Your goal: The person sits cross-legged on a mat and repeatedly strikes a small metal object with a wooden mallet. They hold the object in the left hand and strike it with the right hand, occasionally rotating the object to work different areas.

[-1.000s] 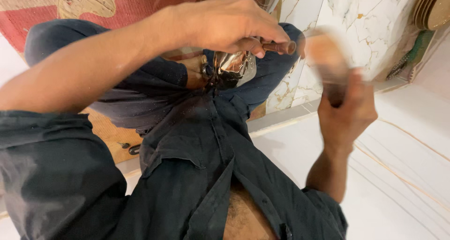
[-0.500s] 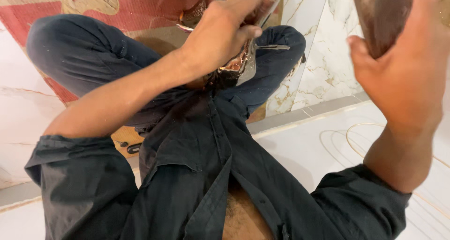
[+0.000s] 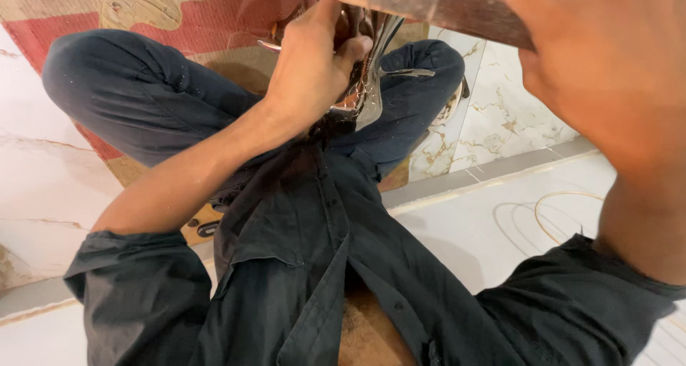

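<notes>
Under you lies a floor of pale marble tiles, white with thin tan and gold veins, and it fills most of the frame from nine o'clock round to four o'clock. A grey joint strip runs slantwise from about seven o'clock up toward three o'clock, parting the veined tiles from a plainer white slab with faint curved marks on it. At eleven to twelve o'clock you have a woven mat, red and beige with a large pale motif, lying flat on the tiles. The light is soft and even, warm in tone, with only weak shadows.
</notes>
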`<state>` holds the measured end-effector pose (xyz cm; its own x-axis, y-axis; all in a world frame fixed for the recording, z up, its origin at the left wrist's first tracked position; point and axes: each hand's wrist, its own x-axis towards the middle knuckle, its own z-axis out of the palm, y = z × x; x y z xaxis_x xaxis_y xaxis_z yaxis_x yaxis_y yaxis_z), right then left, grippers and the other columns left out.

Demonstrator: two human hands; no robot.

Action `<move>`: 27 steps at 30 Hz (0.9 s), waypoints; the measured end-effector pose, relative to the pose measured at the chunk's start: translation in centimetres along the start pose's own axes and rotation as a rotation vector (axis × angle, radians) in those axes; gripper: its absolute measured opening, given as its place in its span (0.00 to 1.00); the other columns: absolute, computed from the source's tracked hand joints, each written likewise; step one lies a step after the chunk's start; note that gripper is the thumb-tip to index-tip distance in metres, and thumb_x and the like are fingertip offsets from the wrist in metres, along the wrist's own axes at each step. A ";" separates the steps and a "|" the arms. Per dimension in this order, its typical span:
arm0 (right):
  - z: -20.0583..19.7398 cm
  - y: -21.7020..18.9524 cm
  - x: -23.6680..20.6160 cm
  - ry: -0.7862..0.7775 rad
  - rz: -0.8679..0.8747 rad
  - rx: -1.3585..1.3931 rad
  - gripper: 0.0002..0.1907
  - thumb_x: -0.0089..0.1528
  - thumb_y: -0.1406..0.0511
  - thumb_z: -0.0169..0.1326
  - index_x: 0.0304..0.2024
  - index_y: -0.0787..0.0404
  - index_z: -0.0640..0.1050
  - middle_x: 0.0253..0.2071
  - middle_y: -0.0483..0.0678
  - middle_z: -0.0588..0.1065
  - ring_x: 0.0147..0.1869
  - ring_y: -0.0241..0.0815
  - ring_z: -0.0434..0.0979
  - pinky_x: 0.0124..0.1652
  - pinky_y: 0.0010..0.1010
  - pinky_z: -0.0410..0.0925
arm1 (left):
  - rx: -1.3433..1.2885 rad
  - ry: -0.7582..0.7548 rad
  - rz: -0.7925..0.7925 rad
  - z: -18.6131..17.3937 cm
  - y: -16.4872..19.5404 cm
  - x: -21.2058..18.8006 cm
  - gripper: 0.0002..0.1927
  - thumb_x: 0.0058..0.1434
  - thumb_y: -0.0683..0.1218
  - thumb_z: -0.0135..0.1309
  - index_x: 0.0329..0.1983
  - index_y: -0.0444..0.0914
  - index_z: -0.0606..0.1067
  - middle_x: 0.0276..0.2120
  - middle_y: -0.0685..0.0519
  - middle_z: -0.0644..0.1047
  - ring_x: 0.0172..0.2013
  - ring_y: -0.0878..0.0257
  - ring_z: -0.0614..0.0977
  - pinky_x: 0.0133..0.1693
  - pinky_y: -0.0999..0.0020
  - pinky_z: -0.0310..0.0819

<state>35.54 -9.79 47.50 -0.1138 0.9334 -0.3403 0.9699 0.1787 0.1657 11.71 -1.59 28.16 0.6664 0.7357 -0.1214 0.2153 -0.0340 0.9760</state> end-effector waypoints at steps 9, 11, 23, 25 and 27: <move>3.1 -0.6 -1.1 -0.038 0.180 0.019 0.40 0.59 0.71 0.65 0.73 0.58 0.69 0.42 0.56 0.74 0.36 0.58 0.77 0.35 0.47 0.68 | 0.025 -0.445 0.421 -0.8 1.4 3.8 0.27 0.67 0.40 0.64 0.65 0.36 0.67 0.41 0.44 0.80 0.45 0.50 0.84 0.46 0.56 0.77; 4.6 -0.5 -2.9 -0.050 0.238 -0.127 0.43 0.62 0.74 0.64 0.78 0.48 0.67 0.40 0.54 0.74 0.39 0.55 0.78 0.37 0.46 0.69 | -0.053 -0.468 0.479 -0.6 1.3 4.2 0.24 0.66 0.39 0.63 0.63 0.37 0.68 0.43 0.45 0.80 0.46 0.51 0.85 0.47 0.56 0.78; 9.7 -3.4 -10.0 0.169 0.432 0.213 0.41 0.62 0.75 0.68 0.73 0.60 0.63 0.47 0.55 0.76 0.48 0.52 0.79 0.47 0.38 0.71 | -0.123 -0.586 0.548 -0.2 1.7 5.5 0.23 0.63 0.38 0.61 0.61 0.35 0.73 0.43 0.44 0.80 0.44 0.48 0.84 0.45 0.53 0.77; 11.1 -5.0 -10.9 0.181 0.534 0.251 0.40 0.61 0.76 0.67 0.73 0.60 0.64 0.48 0.55 0.75 0.49 0.53 0.78 0.49 0.39 0.72 | -0.122 -0.658 0.556 -0.3 2.0 6.0 0.22 0.63 0.37 0.61 0.60 0.35 0.73 0.43 0.45 0.81 0.44 0.50 0.85 0.45 0.53 0.77; 12.7 -6.3 -11.9 0.520 0.724 0.768 0.43 0.62 0.76 0.67 0.73 0.63 0.56 0.55 0.53 0.72 0.56 0.54 0.77 0.57 0.39 0.71 | -0.116 -0.734 0.539 -0.4 2.3 6.4 0.19 0.65 0.37 0.60 0.59 0.35 0.74 0.46 0.47 0.82 0.42 0.53 0.86 0.44 0.54 0.77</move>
<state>33.56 -26.00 38.75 0.6154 0.7865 0.0520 0.6992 -0.5142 -0.4967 16.16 3.28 29.74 0.9506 0.0242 0.3094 -0.3025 -0.1508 0.9412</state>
